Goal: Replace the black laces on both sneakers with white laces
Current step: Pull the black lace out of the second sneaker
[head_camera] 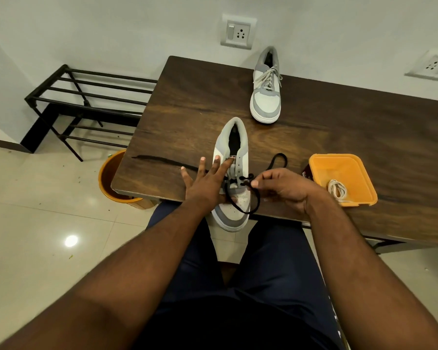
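Head view: you sit at a dark wooden table, a grey-and-white sneaker standing at its near edge with the toe overhanging toward your lap. Your left hand lies flat against the shoe's left side, fingers straight and spread, the longest fingertips reaching up onto the eyelet area. Your right hand pinches the black lace between thumb and fingers just to the right of the lower eyelets. The lace is threaded only through the lowest eyelets; one length of it loops down over the toe box, another curls up behind your right hand, and a long end trails left across the tabletop. The upper eyelets of this shoe are bare.

A second sneaker, already carrying a white lace, stands well apart at the far side of the table, heel toward the wall, toe pointing toward you. At your right, an orange tray sits on the table with a bundled white lace lying inside it; a small dark object sits against the tray's left edge, too hidden to identify. On the floor at your left stand an orange bucket, partly under the table corner, and beyond it a black metal rack. Two wall sockets are mounted behind the table.
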`<action>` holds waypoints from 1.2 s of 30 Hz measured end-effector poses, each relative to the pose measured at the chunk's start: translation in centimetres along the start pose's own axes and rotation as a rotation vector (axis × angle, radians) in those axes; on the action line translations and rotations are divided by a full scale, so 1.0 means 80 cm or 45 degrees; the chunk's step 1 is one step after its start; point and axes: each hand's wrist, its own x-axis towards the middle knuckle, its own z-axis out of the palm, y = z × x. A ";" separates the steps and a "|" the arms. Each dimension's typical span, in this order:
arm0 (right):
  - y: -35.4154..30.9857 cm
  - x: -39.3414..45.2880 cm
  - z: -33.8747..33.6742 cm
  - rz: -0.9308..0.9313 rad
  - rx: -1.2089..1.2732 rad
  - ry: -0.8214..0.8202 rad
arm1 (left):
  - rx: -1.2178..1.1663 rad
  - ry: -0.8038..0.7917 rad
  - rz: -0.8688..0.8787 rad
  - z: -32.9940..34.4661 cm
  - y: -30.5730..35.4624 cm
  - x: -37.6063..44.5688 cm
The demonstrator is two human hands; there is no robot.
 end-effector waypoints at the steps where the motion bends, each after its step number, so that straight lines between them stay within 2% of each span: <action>1: -0.003 0.005 0.004 0.024 0.011 0.163 | 0.000 0.002 -0.001 0.000 -0.001 0.000; 3: -0.007 0.018 0.014 0.020 -0.025 0.474 | -0.001 0.004 0.001 0.001 -0.001 -0.001; 5: -0.006 0.033 0.023 0.004 -0.204 0.597 | -0.001 0.013 -0.004 0.001 -0.001 0.000; 9: 0.008 0.058 0.043 0.065 -0.689 0.511 | -0.004 0.008 -0.010 0.002 -0.001 0.000; 12: 0.016 0.060 0.051 0.013 -0.749 0.540 | -0.003 0.013 -0.006 0.001 -0.001 0.000; 14: 0.015 0.053 0.051 -0.040 -0.553 0.524 | -0.004 0.004 0.000 -0.002 0.001 -0.001; 17: 0.002 0.026 0.041 -0.055 0.052 0.433 | -0.006 0.011 0.013 -0.002 0.000 -0.001; 19: -0.010 0.005 0.027 -0.054 0.345 0.368 | -0.008 0.008 0.016 -0.002 -0.002 -0.001; 24: -0.040 -0.028 -0.001 -0.237 0.679 0.294 | -0.018 0.004 0.018 -0.002 -0.001 -0.002; 26: -0.045 -0.022 -0.004 -0.264 0.749 0.379 | -0.027 0.004 0.015 -0.004 0.000 -0.003; 28: -0.036 -0.005 -0.002 -0.291 0.592 0.665 | -0.031 -0.001 0.008 -0.004 0.000 -0.003; 30: -0.021 0.011 0.002 -0.348 0.103 1.020 | -0.038 0.001 0.005 -0.003 0.000 -0.003; 31: -0.014 0.016 0.007 -0.390 -0.195 1.105 | -0.040 0.000 0.005 -0.003 0.000 -0.003; 33: -0.005 0.024 0.020 -0.463 -0.692 1.078 | -0.041 0.000 0.005 -0.002 0.000 -0.003; 36: 0.009 0.035 0.042 -0.365 -1.076 0.820 | -0.044 0.006 0.002 -0.002 0.000 -0.003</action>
